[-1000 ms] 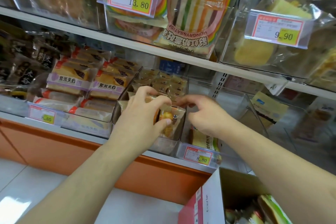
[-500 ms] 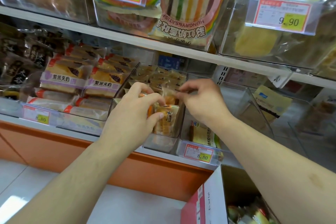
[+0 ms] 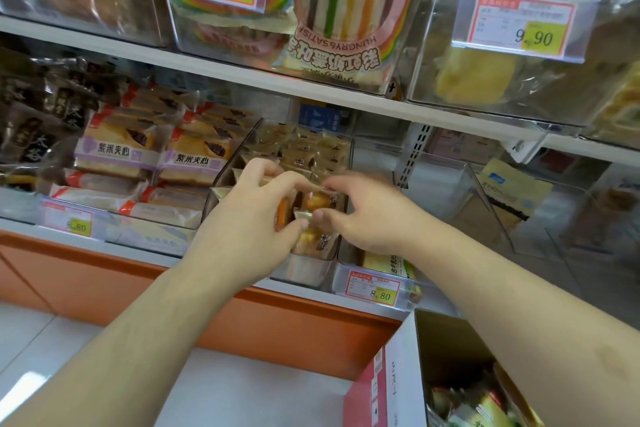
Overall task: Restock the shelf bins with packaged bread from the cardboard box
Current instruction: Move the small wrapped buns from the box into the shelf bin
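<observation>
Left hand is curled round a small clear-wrapped bread pack, thumb under, fingers over the top, holding it upright w/ the orange-yellow bun facing out. Right hand pinches the pack's crimped top edge between thumb and forefinger, prob. to steer it straight so it drops in on end like its neighbours.

Landmark: the narrow clear bin right under both hands, on the lower shelf. The pack sits at that bin's front, partly inside it as far as I can tell; behind it in the same bin stand rows of similar small packs, so the front slot looks like the gap being filled.

Left of the bin: stacked purple-label sandwich loaves. Right of the bin: a lower tray w/ an 8.80 price tag, then mostly bare clear dividers. Above the bin, on the next shelf up: a rainbow-striped toast bag. Below and right of the bin, near the person's right forearm: the cardboard box, open, more packs visible inside, so restocking isn't finished, I'd say.
</observation>
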